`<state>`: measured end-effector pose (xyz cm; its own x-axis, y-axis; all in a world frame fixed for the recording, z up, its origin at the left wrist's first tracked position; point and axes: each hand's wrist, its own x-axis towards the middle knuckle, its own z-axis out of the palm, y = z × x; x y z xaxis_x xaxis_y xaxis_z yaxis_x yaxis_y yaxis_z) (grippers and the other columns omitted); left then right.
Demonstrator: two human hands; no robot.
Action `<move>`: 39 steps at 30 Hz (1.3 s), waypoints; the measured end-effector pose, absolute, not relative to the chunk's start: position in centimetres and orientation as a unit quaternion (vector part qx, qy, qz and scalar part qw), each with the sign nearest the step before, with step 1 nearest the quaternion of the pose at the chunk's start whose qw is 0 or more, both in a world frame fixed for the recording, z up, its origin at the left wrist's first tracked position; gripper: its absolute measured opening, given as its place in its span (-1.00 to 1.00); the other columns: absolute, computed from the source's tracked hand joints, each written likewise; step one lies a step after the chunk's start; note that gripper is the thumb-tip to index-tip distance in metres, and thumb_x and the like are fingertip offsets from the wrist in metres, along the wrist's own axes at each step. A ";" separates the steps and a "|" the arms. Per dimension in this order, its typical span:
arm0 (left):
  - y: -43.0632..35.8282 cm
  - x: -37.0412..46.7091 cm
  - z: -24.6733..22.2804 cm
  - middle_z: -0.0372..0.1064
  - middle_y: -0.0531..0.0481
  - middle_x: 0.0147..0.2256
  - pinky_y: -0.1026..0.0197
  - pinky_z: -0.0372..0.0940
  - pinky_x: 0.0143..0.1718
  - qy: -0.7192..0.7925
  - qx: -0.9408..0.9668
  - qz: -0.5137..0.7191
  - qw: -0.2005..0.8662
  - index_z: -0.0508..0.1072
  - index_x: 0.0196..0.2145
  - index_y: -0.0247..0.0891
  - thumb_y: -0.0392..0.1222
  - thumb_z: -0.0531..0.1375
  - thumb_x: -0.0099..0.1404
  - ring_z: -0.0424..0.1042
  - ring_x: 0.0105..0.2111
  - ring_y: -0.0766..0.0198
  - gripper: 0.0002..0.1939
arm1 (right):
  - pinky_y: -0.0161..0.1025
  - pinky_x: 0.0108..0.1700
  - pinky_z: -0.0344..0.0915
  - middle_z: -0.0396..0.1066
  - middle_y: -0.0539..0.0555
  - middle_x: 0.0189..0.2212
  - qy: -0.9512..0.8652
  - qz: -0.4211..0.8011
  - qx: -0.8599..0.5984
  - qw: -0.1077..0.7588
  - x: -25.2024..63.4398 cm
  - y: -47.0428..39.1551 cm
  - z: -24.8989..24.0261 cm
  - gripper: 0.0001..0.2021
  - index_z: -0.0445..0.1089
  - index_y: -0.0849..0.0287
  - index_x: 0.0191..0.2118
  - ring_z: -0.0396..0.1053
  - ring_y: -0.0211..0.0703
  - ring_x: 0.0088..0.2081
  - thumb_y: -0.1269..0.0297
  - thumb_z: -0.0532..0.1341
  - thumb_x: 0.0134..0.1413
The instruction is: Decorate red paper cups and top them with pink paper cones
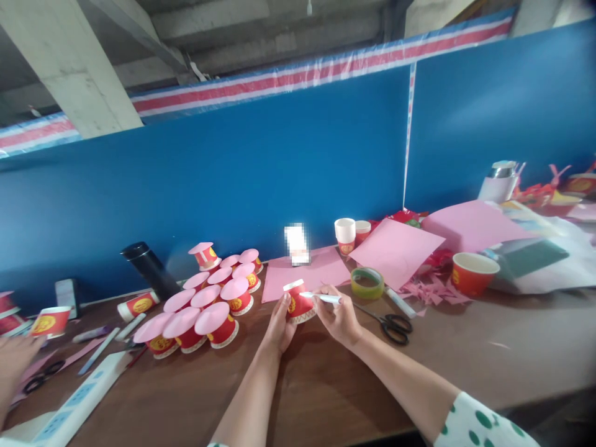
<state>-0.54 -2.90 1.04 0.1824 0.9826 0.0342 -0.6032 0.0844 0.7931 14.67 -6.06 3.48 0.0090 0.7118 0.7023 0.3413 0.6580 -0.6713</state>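
My left hand point(280, 326) is closed around a red paper cup point(300, 302) with a gold emblem and a zigzag line along its lower edge. In my right hand point(342, 316) is a white marker pen point(327, 298), pinched between the fingers, its tip at the cup's side. Whether the tip touches the cup I cannot tell. Pink paper point(274, 279) lies just behind the cup. To the right of my right hand are black-handled scissors point(395, 329) and a roll of tape point(367, 284).
Left stand several red cups topped with pink paper discs point(215, 318), near a black bottle point(151, 270). A power strip point(79, 400) and another person's hand point(17, 357) are at far left. Right are pink sheets point(395, 248), a large red cup point(472, 276) and paper scraps point(435, 288).
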 end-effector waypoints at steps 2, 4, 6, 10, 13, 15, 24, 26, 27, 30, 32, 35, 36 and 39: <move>-2.8 -0.6 0.9 0.46 -0.12 -0.21 0.01 0.16 0.03 0.270 0.350 0.578 0.686 0.44 -0.21 -0.30 -0.05 0.20 0.15 0.36 -0.07 0.09 -0.69 | -0.36 -0.42 0.26 0.35 0.03 -0.47 -0.682 0.163 -0.380 0.603 14.6 -6.1 3.5 -0.90 0.31 0.20 -0.32 0.30 -0.27 -0.49 0.32 0.09 0.11; -2.8 -0.6 0.8 0.45 -0.12 -0.19 0.01 0.16 0.03 0.269 0.350 0.580 0.685 0.43 -0.19 -0.30 -0.04 0.20 0.15 0.37 -0.08 0.09 -0.67 | -0.37 -0.44 0.25 0.33 0.02 -0.50 -0.669 0.178 -0.383 0.612 14.6 -6.1 3.5 -0.91 0.30 0.20 -0.33 0.29 -0.28 -0.51 0.31 0.09 0.12; -2.7 -0.7 0.7 0.45 -0.11 -0.18 0.02 0.17 0.03 0.273 0.343 0.582 0.684 0.43 -0.17 -0.29 -0.04 0.20 0.15 0.38 -0.09 0.10 -0.66 | -0.38 -0.47 0.24 0.31 0.01 -0.52 -0.653 0.192 -0.391 0.619 14.7 -6.0 3.6 -0.90 0.28 0.20 -0.33 0.27 -0.29 -0.53 0.30 0.08 0.12; -2.5 -0.8 0.5 0.46 -0.09 -0.19 0.04 0.18 0.03 0.284 0.332 0.584 0.685 0.43 -0.19 -0.29 -0.04 0.19 0.15 0.39 -0.11 0.13 -0.67 | -0.38 -0.46 0.25 0.31 -0.01 -0.54 -0.646 0.193 -0.407 0.616 14.8 -5.9 3.5 -0.91 0.28 0.19 -0.34 0.28 -0.29 -0.54 0.31 0.09 0.12; -2.5 -0.8 0.5 0.47 -0.07 -0.22 0.06 0.18 0.03 0.287 0.329 0.582 0.686 0.44 -0.21 -0.29 -0.04 0.20 0.15 0.40 -0.13 0.14 -0.69 | -0.40 -0.48 0.26 0.32 -0.01 -0.54 -0.650 0.191 -0.413 0.609 14.8 -5.9 3.4 -0.92 0.29 0.19 -0.34 0.29 -0.30 -0.54 0.32 0.10 0.10; -2.5 -0.8 0.6 0.47 -0.06 -0.22 0.06 0.19 0.03 0.290 0.322 0.582 0.688 0.44 -0.21 -0.28 -0.04 0.20 0.15 0.41 -0.14 0.16 -0.69 | -0.41 -0.50 0.25 0.32 -0.01 -0.53 -0.651 0.190 -0.413 0.607 14.8 -5.9 3.4 -0.92 0.29 0.19 -0.34 0.29 -0.30 -0.55 0.32 0.10 0.09; -2.6 -0.7 0.7 0.46 -0.09 -0.19 0.06 0.17 0.03 0.282 0.327 0.580 0.691 0.44 -0.19 -0.29 -0.05 0.19 0.15 0.40 -0.11 0.12 -0.68 | -0.40 -0.50 0.26 0.31 0.00 -0.53 -0.654 0.191 -0.404 0.610 14.8 -5.9 3.4 -0.91 0.27 0.20 -0.33 0.28 -0.30 -0.55 0.31 0.08 0.11; -2.6 -0.7 0.7 0.46 -0.10 -0.19 0.06 0.17 0.04 0.282 0.328 0.579 0.692 0.44 -0.18 -0.29 -0.04 0.19 0.15 0.39 -0.10 0.11 -0.67 | -0.39 -0.50 0.26 0.31 0.00 -0.53 -0.655 0.194 -0.403 0.610 14.8 -5.9 3.5 -0.91 0.27 0.20 -0.33 0.27 -0.30 -0.55 0.31 0.08 0.11; -2.6 -0.7 0.7 0.46 -0.10 -0.19 0.05 0.17 0.03 0.282 0.327 0.579 0.692 0.44 -0.17 -0.29 -0.04 0.19 0.15 0.39 -0.10 0.11 -0.67 | -0.39 -0.50 0.25 0.31 0.00 -0.53 -0.655 0.194 -0.403 0.609 14.8 -5.9 3.5 -0.91 0.28 0.20 -0.33 0.27 -0.30 -0.55 0.31 0.08 0.11; -2.7 -0.6 0.8 0.46 -0.11 -0.19 0.05 0.18 0.03 0.289 0.320 0.582 0.689 0.43 -0.17 -0.30 -0.05 0.20 0.15 0.39 -0.10 0.11 -0.66 | -0.40 -0.50 0.24 0.31 0.00 -0.53 -0.653 0.194 -0.404 0.610 14.7 -6.0 3.5 -0.91 0.29 0.20 -0.33 0.27 -0.30 -0.55 0.31 0.08 0.11; -2.7 -0.6 0.9 0.45 -0.12 -0.19 0.06 0.17 0.04 0.290 0.319 0.584 0.688 0.43 -0.18 -0.32 -0.05 0.19 0.16 0.39 -0.11 0.12 -0.67 | -0.40 -0.50 0.24 0.31 0.00 -0.53 -0.654 0.191 -0.403 0.610 14.7 -6.1 3.5 -0.90 0.29 0.20 -0.33 0.26 -0.31 -0.56 0.31 0.09 0.11; -2.8 -0.5 1.0 0.45 -0.13 -0.18 0.06 0.16 0.05 0.285 0.324 0.582 0.690 0.43 -0.18 -0.33 -0.05 0.18 0.17 0.38 -0.09 0.12 -0.67 | -0.40 -0.49 0.26 0.33 0.02 -0.51 -0.656 0.188 -0.401 0.612 14.7 -6.0 3.4 -0.90 0.30 0.20 -0.32 0.28 -0.30 -0.54 0.30 0.09 0.12; -2.8 -0.5 1.0 0.45 -0.13 -0.18 0.06 0.16 0.05 0.284 0.325 0.581 0.690 0.43 -0.18 -0.32 -0.05 0.18 0.17 0.38 -0.08 0.12 -0.66 | -0.40 -0.48 0.27 0.34 0.03 -0.50 -0.656 0.187 -0.399 0.612 14.7 -5.9 3.3 -0.90 0.30 0.20 -0.31 0.29 -0.29 -0.53 0.30 0.09 0.12; -2.7 -0.6 0.9 0.46 -0.11 -0.18 0.06 0.16 0.05 0.284 0.326 0.580 0.690 0.44 -0.18 -0.31 -0.05 0.18 0.16 0.38 -0.08 0.12 -0.67 | -0.39 -0.47 0.28 0.36 0.05 -0.47 -0.659 0.185 -0.396 0.612 14.7 -5.8 3.2 -0.89 0.30 0.20 -0.29 0.31 -0.28 -0.51 0.30 0.09 0.12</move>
